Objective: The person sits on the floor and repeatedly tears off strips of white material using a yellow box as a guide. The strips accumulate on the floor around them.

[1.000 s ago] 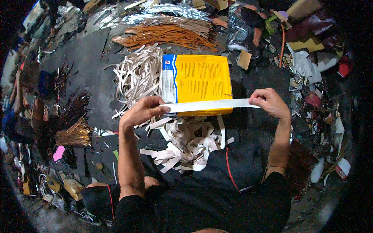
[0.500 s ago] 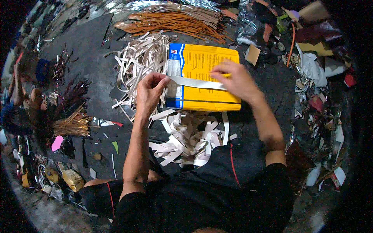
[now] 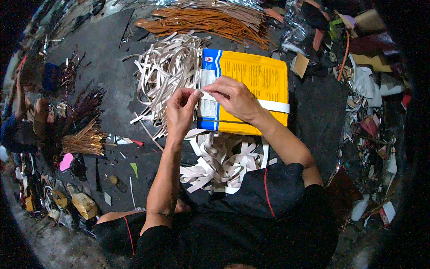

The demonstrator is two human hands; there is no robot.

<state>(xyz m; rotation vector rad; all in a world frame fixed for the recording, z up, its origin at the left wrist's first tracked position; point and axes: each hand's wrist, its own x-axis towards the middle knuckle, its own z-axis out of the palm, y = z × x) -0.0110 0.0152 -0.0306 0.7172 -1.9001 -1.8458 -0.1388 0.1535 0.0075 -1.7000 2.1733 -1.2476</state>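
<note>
A white strip [image 3: 275, 106] lies across a yellow rectangular container [image 3: 251, 67] with a blue and white band on its left side. At the container's left edge, my left hand [image 3: 180, 112] pinches the strip's left end between thumb and forefinger. My right hand [image 3: 237, 101] reaches over the container, its fingertips closed on the strip just beside the left thumb. My right palm and wrist hide the strip's middle part; its far end sticks out past the container's right edge.
A tangled heap of narrow pale strips [image 3: 168, 71] sits left of the container. Wider white strips [image 3: 224, 157] pile up nearer my lap. Orange-brown strips [image 3: 201, 24] lie beyond. Mixed scraps [image 3: 367, 121] cover the right; a person's arm [image 3: 22, 92] shows at the far left.
My right hand has moved left from the container's right part to the strip's left end, beside my left hand. The whole scene has shifted slightly right in the picture.
</note>
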